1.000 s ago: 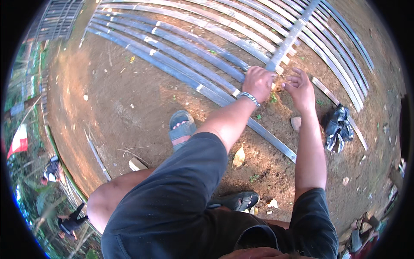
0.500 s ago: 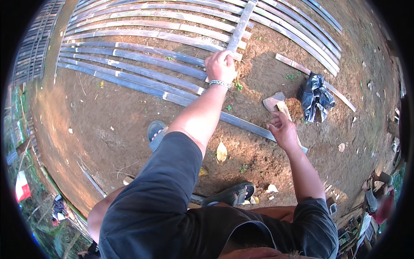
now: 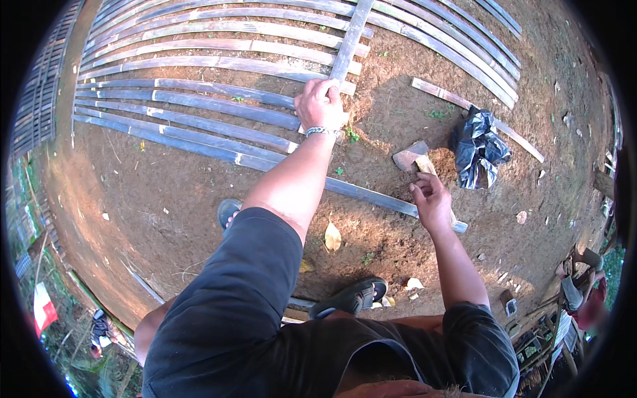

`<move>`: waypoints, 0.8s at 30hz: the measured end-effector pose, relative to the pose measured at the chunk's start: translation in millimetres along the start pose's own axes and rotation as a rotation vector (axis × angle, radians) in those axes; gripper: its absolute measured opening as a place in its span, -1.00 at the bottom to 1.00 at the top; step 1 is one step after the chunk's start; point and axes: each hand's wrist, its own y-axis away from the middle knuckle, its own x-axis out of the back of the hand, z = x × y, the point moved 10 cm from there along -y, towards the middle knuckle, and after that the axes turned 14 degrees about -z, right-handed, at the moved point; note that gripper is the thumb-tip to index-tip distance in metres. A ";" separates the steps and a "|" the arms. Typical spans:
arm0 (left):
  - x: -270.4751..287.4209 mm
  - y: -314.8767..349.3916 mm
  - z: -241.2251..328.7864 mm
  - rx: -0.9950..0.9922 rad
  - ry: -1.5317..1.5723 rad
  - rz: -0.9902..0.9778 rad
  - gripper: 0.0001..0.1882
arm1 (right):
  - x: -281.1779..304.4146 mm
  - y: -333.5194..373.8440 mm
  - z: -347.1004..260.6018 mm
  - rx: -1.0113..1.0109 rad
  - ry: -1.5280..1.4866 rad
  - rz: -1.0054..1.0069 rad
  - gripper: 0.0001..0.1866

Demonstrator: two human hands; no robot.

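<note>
My left hand (image 3: 320,106) is closed at the near end of a crosswise bamboo slat (image 3: 352,43), which lies over the ends of several long bamboo slats (image 3: 199,64); its fingertips are partly hidden. My right hand (image 3: 432,204) is above the wooden handle (image 3: 424,164) of a tool lying on the soil. Its thumb and fingers are apart and loosely bent, and the hand covers part of the handle. A broad flat metal blade (image 3: 409,156) shows at the handle's far end. To the left of my right hand runs the nearest long slat (image 3: 371,196).
A crumpled black plastic bag (image 3: 482,149) sits right of the tool, over a loose short slat (image 3: 521,141). More slats (image 3: 458,56) lie at the far right. My sandalled feet (image 3: 352,300) stand on bare soil, near dry leaves (image 3: 332,235). A red-and-white cloth (image 3: 44,308) is at the left.
The view has shifted a little, so the slats and tool appear farther left. My left hand stays at the crosswise slat. My right hand has shifted slightly along the tool's handle.
</note>
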 end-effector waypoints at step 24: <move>0.5 -0.1 12.3 -0.035 -0.140 -0.031 -0.85 | -13.9 -1.7 -55.8 -0.045 -0.024 -0.306 -0.53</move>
